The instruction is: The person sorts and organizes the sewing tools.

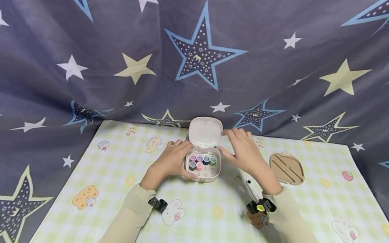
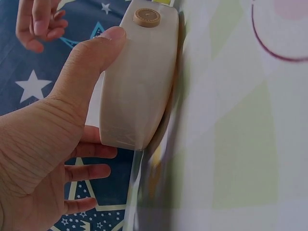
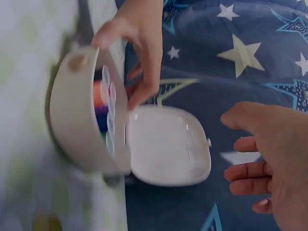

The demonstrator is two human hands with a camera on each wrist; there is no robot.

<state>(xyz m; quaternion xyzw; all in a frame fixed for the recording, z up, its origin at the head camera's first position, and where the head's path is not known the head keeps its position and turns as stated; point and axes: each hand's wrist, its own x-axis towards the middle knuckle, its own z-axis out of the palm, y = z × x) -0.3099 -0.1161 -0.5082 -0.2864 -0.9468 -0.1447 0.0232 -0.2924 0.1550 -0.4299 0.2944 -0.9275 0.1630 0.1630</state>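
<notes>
Open sewing box gripped by the left hand, right hand free beside its lid

A small cream box (image 2: 139, 89) stands upright just to the right of the left hand (image 1: 174, 159), which grips it: the thumb presses the front wall near a round tan button (image 2: 147, 18), and the fingers reach round the side towards the back. Inside the box, to the right of the left hand, six small spools of thread (image 1: 199, 166) stand in two rows. The back row runs pink, pale lilac-blue, dark blue and green; the front row has a black one nearest the left hand, then a coral-pink one, with bare pegs to its right. The box's white lid (image 1: 205, 132) is hinged open, tilted up and back, beyond the left hand and to the left of the right hand. The right hand (image 1: 247, 151) holds nothing; its fingers are loose and parted, near the lid's edge, with a gap between in the right wrist view. To the right of the right hand lies a brown tray (image 1: 280, 169) with a diagonal bar. Below the right hand, partly hidden by the wrist, is a white object (image 1: 252, 186). Under both hands, a pale green checked cloth with cartoon prints covers the bench (image 1: 198, 233). Beyond the hands hangs a dark star-patterned curtain (image 1: 104, 44)
</notes>
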